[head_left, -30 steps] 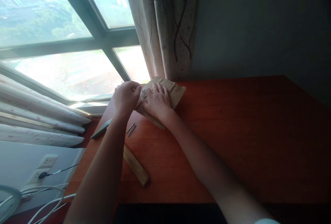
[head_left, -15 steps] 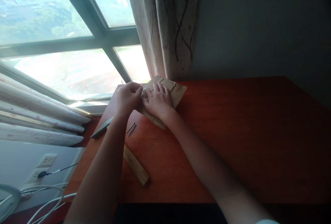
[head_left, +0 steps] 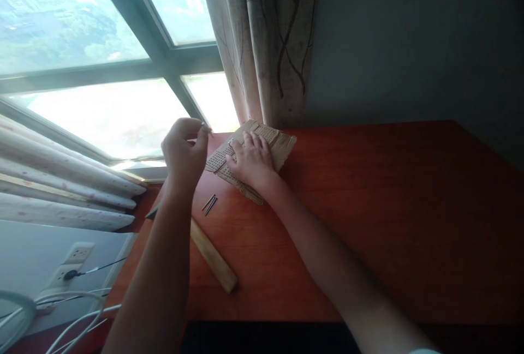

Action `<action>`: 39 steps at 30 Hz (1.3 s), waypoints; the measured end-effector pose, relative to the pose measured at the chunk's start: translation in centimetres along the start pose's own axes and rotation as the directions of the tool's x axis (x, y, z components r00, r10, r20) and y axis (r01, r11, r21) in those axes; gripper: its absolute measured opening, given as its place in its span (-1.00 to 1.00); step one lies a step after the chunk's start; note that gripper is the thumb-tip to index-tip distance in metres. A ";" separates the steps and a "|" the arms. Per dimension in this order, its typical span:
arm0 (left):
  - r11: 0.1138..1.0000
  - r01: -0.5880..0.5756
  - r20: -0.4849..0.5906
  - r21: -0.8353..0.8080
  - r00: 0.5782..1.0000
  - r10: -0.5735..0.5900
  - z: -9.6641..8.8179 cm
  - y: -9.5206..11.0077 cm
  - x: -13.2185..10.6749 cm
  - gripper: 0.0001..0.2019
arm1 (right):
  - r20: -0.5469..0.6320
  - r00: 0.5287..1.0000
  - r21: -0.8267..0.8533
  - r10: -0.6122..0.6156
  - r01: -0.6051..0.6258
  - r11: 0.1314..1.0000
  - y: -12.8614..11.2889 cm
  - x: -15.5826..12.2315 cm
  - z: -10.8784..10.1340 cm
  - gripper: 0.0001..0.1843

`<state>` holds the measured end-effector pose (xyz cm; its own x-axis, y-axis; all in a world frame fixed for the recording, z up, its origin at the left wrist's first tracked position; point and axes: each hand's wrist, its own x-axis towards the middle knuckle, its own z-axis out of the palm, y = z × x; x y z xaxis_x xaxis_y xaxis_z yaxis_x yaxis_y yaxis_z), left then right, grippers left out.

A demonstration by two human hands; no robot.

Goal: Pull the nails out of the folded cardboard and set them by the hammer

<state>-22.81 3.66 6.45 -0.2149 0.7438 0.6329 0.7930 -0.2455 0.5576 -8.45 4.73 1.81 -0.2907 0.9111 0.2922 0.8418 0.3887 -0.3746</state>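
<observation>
A piece of brown cardboard (head_left: 282, 147) full of small holes lies at the far edge of a red-brown wooden table (head_left: 368, 207), by the curtain. My right hand (head_left: 250, 160) presses flat on it, fingers spread. My left hand (head_left: 184, 152) is raised just left of the cardboard, thumb and fingers pinched; something thin like a nail may be between them, too small to be sure. Two or three dark nails (head_left: 209, 204) lie on the table below my left hand. A hammer with a wooden handle (head_left: 213, 262) lies near them, its head partly hidden behind my left forearm.
A patterned curtain (head_left: 270, 43) hangs behind the cardboard. A large window (head_left: 102, 70) fills the left. Below it are rolled pale fabric (head_left: 61, 190), a wall socket (head_left: 67, 272) with a plug, and white cables (head_left: 61, 316). The table's near edge is dark.
My left hand has lifted off the cardboard and moved up and to the left, still pinched. My right hand stays pressed on the cardboard.
</observation>
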 end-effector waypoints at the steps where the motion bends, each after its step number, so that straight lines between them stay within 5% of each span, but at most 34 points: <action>1: 0.999 0.020 0.021 0.039 1.000 -0.021 -0.8 -0.4 -0.7 -0.86 | 0.001 1.000 0.000 -0.001 0.001 1.000 0.0 0.0 0.0 -0.53; 7: 0.936 0.124 0.209 0.329 0.957 -0.200 -4.4 -3.8 -6.1 -0.77 | 0.021 1.000 -0.001 -0.002 0.002 1.000 0.0 0.0 -0.3 -0.52; 11: 0.894 0.031 0.460 0.446 0.849 -0.259 -4.5 -5.0 -8.5 -0.77 | 0.012 1.000 -0.004 -0.001 0.002 1.000 0.0 0.0 -0.4 -0.52; 14: 0.874 -0.018 0.537 0.486 0.795 -0.282 -4.0 -5.5 -9.2 -0.75 | 0.014 1.000 -0.003 -0.004 0.004 1.000 -0.1 -0.1 -0.4 -0.52; 39: 0.880 -0.018 0.518 0.474 0.814 -0.262 -4.0 -5.6 -9.9 -0.72 | -0.007 1.000 -0.001 -0.011 0.011 1.000 -0.1 -0.1 -0.3 -0.53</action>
<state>-27.42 -4.79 -0.76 -0.0872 0.9920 0.0914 0.9723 0.0648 0.2247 -8.33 4.58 2.07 -0.2970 0.9056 0.3027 0.8389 0.3989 -0.3703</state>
